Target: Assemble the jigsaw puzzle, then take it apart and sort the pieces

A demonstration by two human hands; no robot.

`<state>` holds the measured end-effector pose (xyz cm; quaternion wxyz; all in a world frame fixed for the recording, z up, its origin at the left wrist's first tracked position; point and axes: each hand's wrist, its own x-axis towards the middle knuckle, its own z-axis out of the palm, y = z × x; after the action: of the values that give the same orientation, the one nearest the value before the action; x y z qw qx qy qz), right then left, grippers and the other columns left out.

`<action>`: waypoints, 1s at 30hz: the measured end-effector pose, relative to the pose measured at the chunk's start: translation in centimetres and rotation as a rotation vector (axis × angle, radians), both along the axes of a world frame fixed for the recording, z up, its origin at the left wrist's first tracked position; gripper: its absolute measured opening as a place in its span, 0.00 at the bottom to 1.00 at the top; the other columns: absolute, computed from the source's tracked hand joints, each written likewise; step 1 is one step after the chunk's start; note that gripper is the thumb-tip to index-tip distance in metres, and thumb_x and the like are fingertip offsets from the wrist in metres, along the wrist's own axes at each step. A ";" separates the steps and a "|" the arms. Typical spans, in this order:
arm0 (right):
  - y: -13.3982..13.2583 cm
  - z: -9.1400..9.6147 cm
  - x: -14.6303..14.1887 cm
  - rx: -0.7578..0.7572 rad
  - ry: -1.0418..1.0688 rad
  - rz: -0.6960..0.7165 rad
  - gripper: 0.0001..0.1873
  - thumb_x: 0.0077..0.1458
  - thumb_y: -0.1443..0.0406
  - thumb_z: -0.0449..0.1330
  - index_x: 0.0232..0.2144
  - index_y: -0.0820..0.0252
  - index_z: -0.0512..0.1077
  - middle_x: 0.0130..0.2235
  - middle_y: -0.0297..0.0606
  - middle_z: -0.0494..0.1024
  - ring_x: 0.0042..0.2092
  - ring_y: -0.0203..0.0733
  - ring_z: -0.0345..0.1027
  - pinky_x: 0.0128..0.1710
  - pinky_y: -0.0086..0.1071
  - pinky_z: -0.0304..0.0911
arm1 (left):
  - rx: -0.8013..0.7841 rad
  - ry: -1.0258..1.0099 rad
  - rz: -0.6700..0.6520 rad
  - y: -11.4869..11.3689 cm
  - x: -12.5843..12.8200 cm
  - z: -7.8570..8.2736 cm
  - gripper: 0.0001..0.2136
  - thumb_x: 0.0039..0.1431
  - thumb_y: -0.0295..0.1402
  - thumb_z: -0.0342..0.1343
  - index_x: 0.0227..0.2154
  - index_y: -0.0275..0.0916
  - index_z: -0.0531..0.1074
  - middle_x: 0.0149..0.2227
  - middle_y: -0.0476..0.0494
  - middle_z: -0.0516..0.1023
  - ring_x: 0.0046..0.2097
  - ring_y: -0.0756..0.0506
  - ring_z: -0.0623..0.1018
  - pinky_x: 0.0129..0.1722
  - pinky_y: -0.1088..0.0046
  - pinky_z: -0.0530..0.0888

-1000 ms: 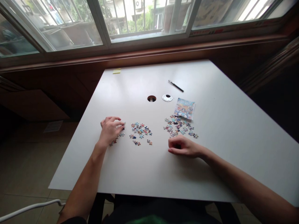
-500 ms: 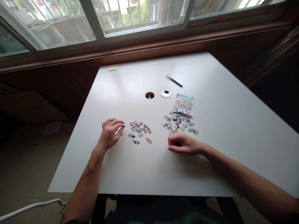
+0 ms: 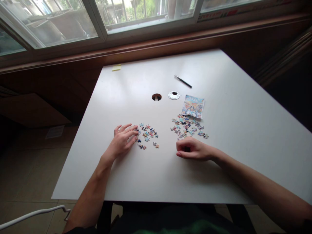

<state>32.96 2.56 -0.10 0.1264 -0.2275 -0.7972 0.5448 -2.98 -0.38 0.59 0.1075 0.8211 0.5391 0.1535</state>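
Observation:
My left hand [image 3: 124,139] has its fingers stretched out and apart, with the fingertips at the left side of a loose pile of jigsaw puzzle pieces [image 3: 147,133]. Some pieces there are partly covered by the fingers. My right hand [image 3: 192,149] rests on the table in a loose fist, thumb side toward the middle. Whatever may be inside it is hidden. Just beyond that fist lies a second, wider spread of puzzle pieces [image 3: 186,125]. A colourful printed packet [image 3: 193,106] lies flat against the far side of this second pile.
On the white table [image 3: 151,175] lie a black pen [image 3: 183,81] and a round metal cover [image 3: 174,95], beside an open cable hole [image 3: 156,97]. A yellow sticky note [image 3: 116,67] is at the far left corner. A window [image 3: 146,16] stands behind the table.
My left hand has moved right onto the edge of the left pile, and its fingers have spread. My right hand stays in its loose fist. The view has shifted slightly.

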 end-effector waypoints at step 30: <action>0.0 -0.2 0.0 -0.011 0.014 -0.003 0.18 0.62 0.57 0.59 0.24 0.61 0.63 0.22 0.27 0.59 0.25 0.30 0.50 0.25 0.26 0.48 | 0.136 0.058 0.024 -0.3 0.4 0.5 0.08 0.65 0.36 0.56 0.44 0.52 0.78 0.51 0.47 0.77 0.56 0.39 0.69 0.58 0.55 0.60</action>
<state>32.96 2.59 -0.29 0.1319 -0.2255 -0.7929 0.5505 -2.60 -0.67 1.12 0.0341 0.8242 0.5400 0.1673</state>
